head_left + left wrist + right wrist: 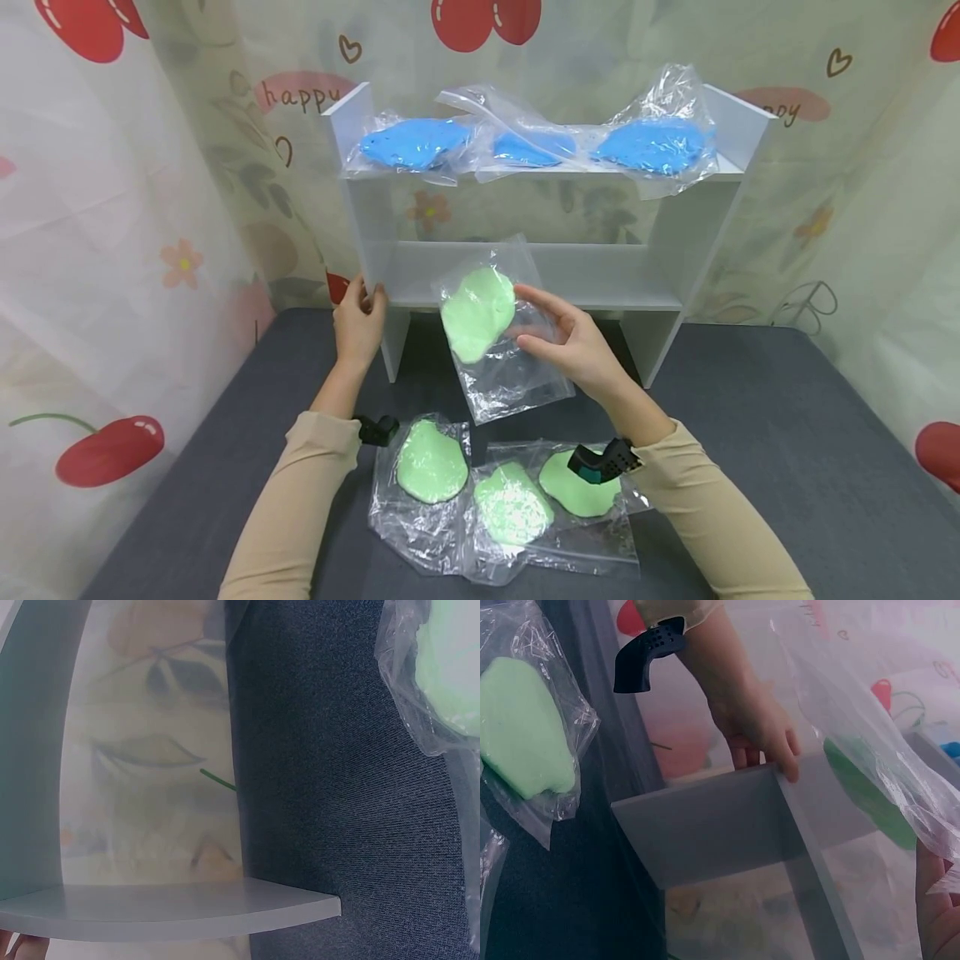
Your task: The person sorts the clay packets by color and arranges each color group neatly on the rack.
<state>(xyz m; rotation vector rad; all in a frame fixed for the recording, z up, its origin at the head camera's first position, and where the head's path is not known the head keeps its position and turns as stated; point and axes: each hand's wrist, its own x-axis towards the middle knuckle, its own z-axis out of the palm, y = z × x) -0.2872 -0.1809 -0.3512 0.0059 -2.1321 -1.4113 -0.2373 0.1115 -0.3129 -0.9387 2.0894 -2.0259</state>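
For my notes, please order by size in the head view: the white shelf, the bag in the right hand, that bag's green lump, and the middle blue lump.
1. White shelf
2. Bag
3. Green lump
4. Middle blue lump; it lies farther back, so true sizes may differ.

Could pass over bench (757, 408) right of white shelf (692, 225) and into shelf's lower level, right half. Blocked at shelf's middle front by raised green bag (478, 315) and right grip (576, 343), along shelf's top by blue bags (416, 143), at shelf's left edge by left grip (357, 322), before shelf by three flat bags (432, 462).
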